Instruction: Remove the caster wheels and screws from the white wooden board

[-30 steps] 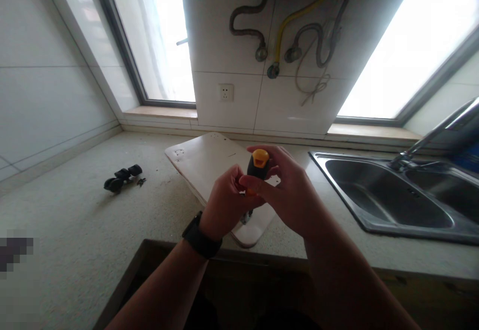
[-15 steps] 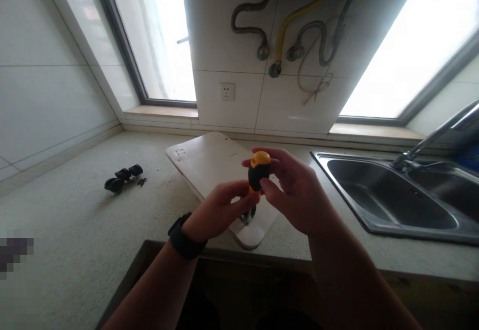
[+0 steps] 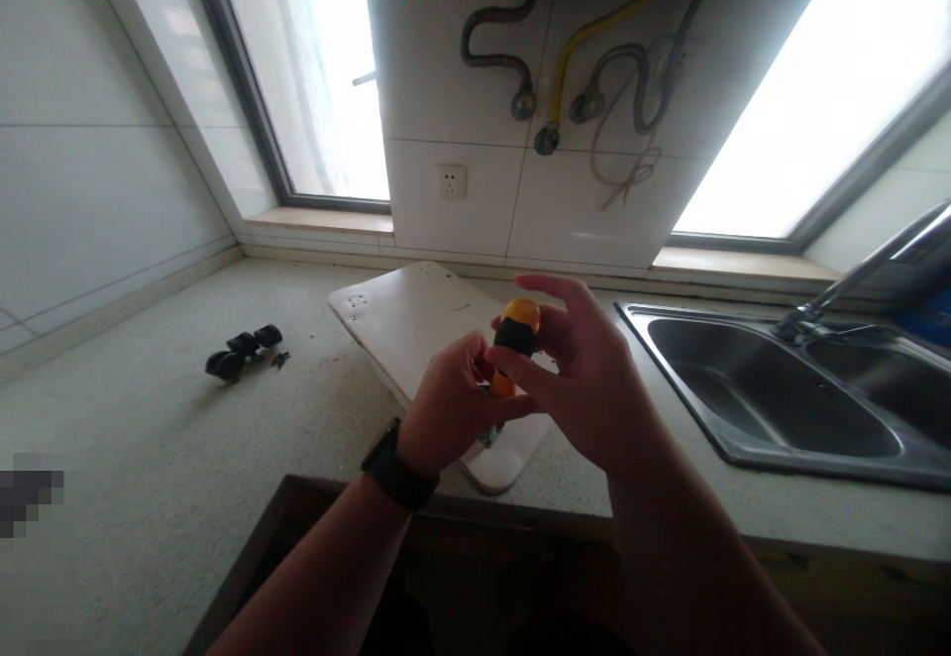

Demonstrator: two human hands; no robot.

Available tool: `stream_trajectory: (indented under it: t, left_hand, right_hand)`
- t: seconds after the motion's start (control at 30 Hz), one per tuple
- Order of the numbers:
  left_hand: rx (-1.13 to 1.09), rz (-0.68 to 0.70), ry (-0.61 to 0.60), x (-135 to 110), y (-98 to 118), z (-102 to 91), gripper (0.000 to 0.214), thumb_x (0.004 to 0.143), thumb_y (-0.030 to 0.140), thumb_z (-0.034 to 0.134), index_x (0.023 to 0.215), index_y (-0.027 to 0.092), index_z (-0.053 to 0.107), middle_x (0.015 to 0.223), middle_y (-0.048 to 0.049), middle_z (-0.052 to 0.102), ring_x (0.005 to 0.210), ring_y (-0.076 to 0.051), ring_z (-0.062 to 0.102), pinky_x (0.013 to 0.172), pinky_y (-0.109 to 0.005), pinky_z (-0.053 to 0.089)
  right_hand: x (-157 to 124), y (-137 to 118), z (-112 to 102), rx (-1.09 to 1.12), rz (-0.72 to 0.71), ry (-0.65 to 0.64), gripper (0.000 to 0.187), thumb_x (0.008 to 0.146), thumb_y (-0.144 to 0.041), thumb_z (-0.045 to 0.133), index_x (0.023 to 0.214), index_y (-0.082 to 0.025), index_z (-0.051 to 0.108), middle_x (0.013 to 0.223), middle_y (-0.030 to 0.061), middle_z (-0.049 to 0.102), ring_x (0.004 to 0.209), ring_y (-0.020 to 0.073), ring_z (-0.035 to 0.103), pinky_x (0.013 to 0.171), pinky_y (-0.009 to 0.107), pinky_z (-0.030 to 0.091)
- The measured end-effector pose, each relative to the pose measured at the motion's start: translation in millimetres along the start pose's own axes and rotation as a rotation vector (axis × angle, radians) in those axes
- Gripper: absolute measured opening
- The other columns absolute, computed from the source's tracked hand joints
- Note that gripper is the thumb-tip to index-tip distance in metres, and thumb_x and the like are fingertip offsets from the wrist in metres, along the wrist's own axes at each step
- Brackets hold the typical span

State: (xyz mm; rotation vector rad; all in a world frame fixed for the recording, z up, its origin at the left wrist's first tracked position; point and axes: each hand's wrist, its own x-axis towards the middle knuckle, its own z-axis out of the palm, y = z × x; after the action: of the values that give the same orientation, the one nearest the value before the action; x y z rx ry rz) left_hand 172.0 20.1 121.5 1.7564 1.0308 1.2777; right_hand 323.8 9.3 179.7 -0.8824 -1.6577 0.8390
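Observation:
A stubby screwdriver (image 3: 518, 332) with an orange and black handle stands nearly upright over the near corner of a white board (image 3: 416, 314). My right hand (image 3: 583, 364) has thumb and fingers closed round its handle, with the index finger raised off it. Lower down, my left hand (image 3: 457, 393) is closed about the orange neck of the screwdriver, its thumb reaching across below. Under the hands, a metal and dark fitting (image 3: 488, 435) sits on the board's corner, mostly covered. The screwdriver's tip is hidden.
Several black casters (image 3: 242, 351) lie on the counter (image 3: 170, 438) at left, beside a small heap of screws (image 3: 280, 360). To the right is a steel double sink (image 3: 773, 388) with a faucet (image 3: 832, 304). An open dark recess (image 3: 475, 577) lies below the counter's front edge.
My left hand has shifted a little right and its thumb now reaches further under the handle. My right hand has turned on the handle, its index finger lifting away.

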Motion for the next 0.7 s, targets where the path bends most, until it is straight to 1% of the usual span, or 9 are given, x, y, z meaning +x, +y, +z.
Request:
stream_trajectory:
  t: [0.07, 0.13, 0.23, 0.3, 0.37, 0.43, 0.5, 0.6, 0.7]
  left_hand:
    - [-0.034, 0.064, -0.047, -1, -1, -2.4, 0.062, 0.068, 0.036, 0.095, 0.117, 0.018, 0.063, 0.103, -0.0049, 0.070, 0.092, -0.021, 0.065, 0.084, -0.034, 0.054]
    - [-0.101, 0.104, -0.137, -4, -2, -6.3, 0.061, 0.078, 0.038, 0.088, 0.128, 0.020, 0.059, 0.114, -0.0074, 0.069, 0.097, -0.021, 0.065, 0.087, -0.033, 0.053]
    - [-0.203, 0.043, -0.276, -9, -3, -12.0, 0.035, 0.095, 0.045, 0.069, 0.118, 0.018, 0.066, 0.107, -0.0078, 0.071, 0.096, -0.021, 0.065, 0.086, -0.032, 0.053]
    - [-0.263, -0.015, -0.303, -11, -4, -14.5, 0.037, 0.099, 0.052, 0.060, 0.106, 0.017, 0.071, 0.099, -0.0075, 0.072, 0.094, -0.022, 0.065, 0.084, -0.032, 0.053]
    - [-0.302, -0.032, -0.297, -11, -6, -15.7, 0.040, 0.101, 0.054, 0.057, 0.105, 0.017, 0.073, 0.099, -0.0074, 0.073, 0.096, -0.022, 0.066, 0.086, -0.033, 0.053]
    - [-0.280, -0.024, -0.294, -11, -7, -16.3, 0.037, 0.100, 0.051, 0.060, 0.108, 0.017, 0.074, 0.101, -0.0070, 0.074, 0.098, -0.022, 0.066, 0.090, -0.034, 0.052]
    - [-0.230, -0.023, -0.291, -11, -9, -16.3, 0.034, 0.099, 0.048, 0.063, 0.107, 0.016, 0.074, 0.099, -0.0066, 0.074, 0.095, -0.021, 0.066, 0.088, -0.034, 0.052]
    - [-0.219, -0.031, -0.251, -10, -9, -14.9, 0.032, 0.092, 0.046, 0.074, 0.103, 0.015, 0.073, 0.095, -0.0058, 0.073, 0.088, -0.019, 0.066, 0.081, -0.032, 0.053]
    - [-0.245, -0.025, -0.225, -8, -8, -10.6, 0.034, 0.082, 0.043, 0.085, 0.098, 0.016, 0.071, 0.090, -0.0041, 0.072, 0.082, -0.016, 0.064, 0.075, -0.028, 0.052]
  right_hand:
    - [-1, 0, -1, 0.083, -0.021, -0.048, 0.052, 0.080, -0.022, 0.080, 0.125, -0.028, 0.057, 0.103, 0.0031, 0.075, 0.092, 0.0210, 0.074, 0.086, 0.040, 0.061]
    - [-1, 0, -2, 0.114, -0.027, -0.107, 0.045, 0.083, -0.017, 0.073, 0.123, -0.029, 0.058, 0.110, 0.0037, 0.073, 0.095, 0.0204, 0.074, 0.085, 0.039, 0.062]
    - [-1, 2, -3, 0.117, -0.023, -0.143, 0.050, 0.083, -0.010, 0.065, 0.128, -0.030, 0.059, 0.124, 0.0052, 0.068, 0.101, 0.0209, 0.074, 0.087, 0.039, 0.063]
    - [-1, 4, -3, 0.154, -0.026, -0.172, 0.055, 0.082, -0.007, 0.061, 0.131, -0.030, 0.058, 0.131, 0.0063, 0.065, 0.106, 0.0220, 0.073, 0.092, 0.041, 0.062]
    - [-1, 6, -3, 0.194, -0.039, -0.197, 0.057, 0.082, -0.005, 0.056, 0.134, -0.030, 0.057, 0.133, 0.0068, 0.064, 0.112, 0.0225, 0.071, 0.097, 0.043, 0.059]
    - [-1, 7, -3, 0.168, -0.059, -0.200, 0.058, 0.086, -0.008, 0.054, 0.139, -0.030, 0.056, 0.134, 0.0069, 0.062, 0.119, 0.0227, 0.067, 0.102, 0.044, 0.056]
    - [0, 5, -4, 0.064, -0.090, -0.177, 0.055, 0.090, -0.017, 0.059, 0.144, -0.030, 0.056, 0.135, 0.0077, 0.060, 0.121, 0.0227, 0.064, 0.104, 0.044, 0.053]
    - [0, 1, -6, -0.119, -0.114, -0.112, 0.059, 0.088, -0.035, 0.072, 0.145, -0.030, 0.059, 0.126, 0.0079, 0.057, 0.104, 0.0203, 0.062, 0.093, 0.041, 0.055]
    - [0, -2, -7, -0.162, -0.061, -0.083, 0.063, 0.084, -0.036, 0.078, 0.144, -0.031, 0.061, 0.106, 0.0039, 0.059, 0.085, 0.0161, 0.060, 0.080, 0.038, 0.056]
